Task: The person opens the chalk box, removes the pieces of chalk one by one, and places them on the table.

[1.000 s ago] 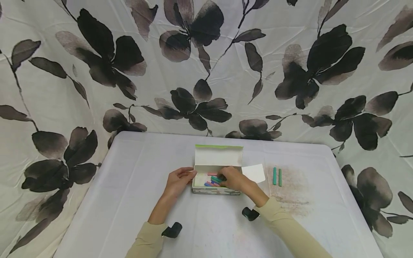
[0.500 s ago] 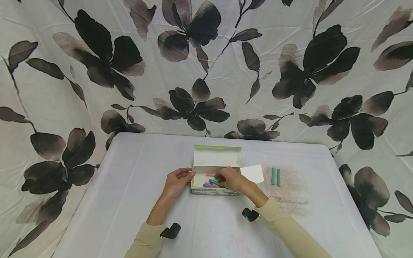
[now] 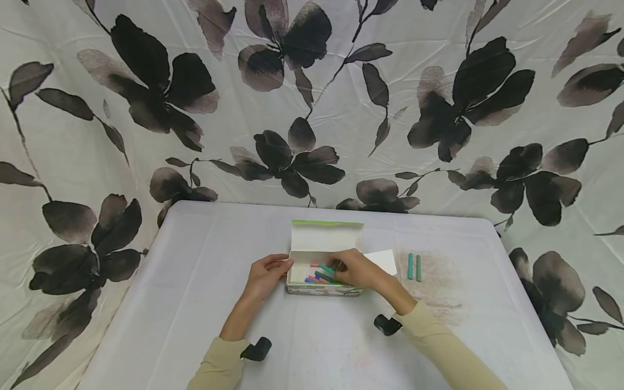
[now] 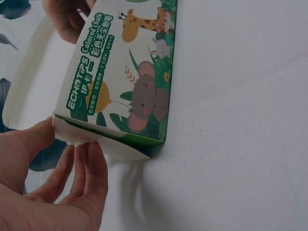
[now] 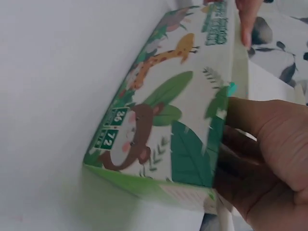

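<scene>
Right hand (image 3: 358,270) in one box (image 3: 323,288); two green chalks (image 3: 414,267) outside

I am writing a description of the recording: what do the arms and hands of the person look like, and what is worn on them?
Both arms wear long beige sleeves. The left hand and right hand are bare. A small black device sits at the left wrist, another at the right.
</scene>
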`<state>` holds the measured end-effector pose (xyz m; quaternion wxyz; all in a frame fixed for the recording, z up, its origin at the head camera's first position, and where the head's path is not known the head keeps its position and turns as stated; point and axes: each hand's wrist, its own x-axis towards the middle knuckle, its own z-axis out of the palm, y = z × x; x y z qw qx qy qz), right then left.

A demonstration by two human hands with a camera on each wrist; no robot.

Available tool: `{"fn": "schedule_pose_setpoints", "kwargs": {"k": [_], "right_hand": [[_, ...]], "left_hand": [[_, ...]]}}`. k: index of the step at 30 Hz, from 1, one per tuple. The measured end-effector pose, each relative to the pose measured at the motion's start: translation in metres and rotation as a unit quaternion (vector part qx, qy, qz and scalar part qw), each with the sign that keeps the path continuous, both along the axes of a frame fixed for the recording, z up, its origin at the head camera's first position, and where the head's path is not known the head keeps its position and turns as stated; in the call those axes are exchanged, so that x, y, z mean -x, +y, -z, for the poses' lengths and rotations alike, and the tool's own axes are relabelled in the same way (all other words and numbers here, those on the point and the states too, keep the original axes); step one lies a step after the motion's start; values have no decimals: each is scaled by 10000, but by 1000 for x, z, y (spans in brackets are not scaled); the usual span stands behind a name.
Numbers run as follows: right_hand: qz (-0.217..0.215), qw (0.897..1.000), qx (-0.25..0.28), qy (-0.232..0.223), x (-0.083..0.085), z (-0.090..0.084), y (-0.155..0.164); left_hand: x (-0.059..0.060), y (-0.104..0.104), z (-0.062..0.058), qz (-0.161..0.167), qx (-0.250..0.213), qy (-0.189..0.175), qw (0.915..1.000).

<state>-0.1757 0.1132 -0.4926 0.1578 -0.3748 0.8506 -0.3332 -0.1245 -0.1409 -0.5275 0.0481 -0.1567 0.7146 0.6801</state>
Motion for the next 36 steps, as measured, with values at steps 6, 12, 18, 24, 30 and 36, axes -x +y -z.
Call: {"fn": "schedule_pose_setpoints", "kwargs": {"k": [6,12,18,24,30,36], "right_hand": [[304,9984,459,-147,2,-11,16],[790,9932,779,-351,3,-20,34],[1192,9833,1181,-701,6,-26,56],[1695,9683,1447,-1131,5,-36,76],[2165,9530,1543,-1450,4,-40,96],[2567,9341,1820,-1689,2,-40,116]], "left_hand": [[1,-2,0,31,-21,2,10000],[2,-5,0,95,-93,-20,9999],[3,-6,0,122,19,-98,9999],[4,-8,-1,148,19,-96,9998],[3,-9,-1,197,57,-129,9997],[4,-9,-2,224,71,-159,9996]]}}
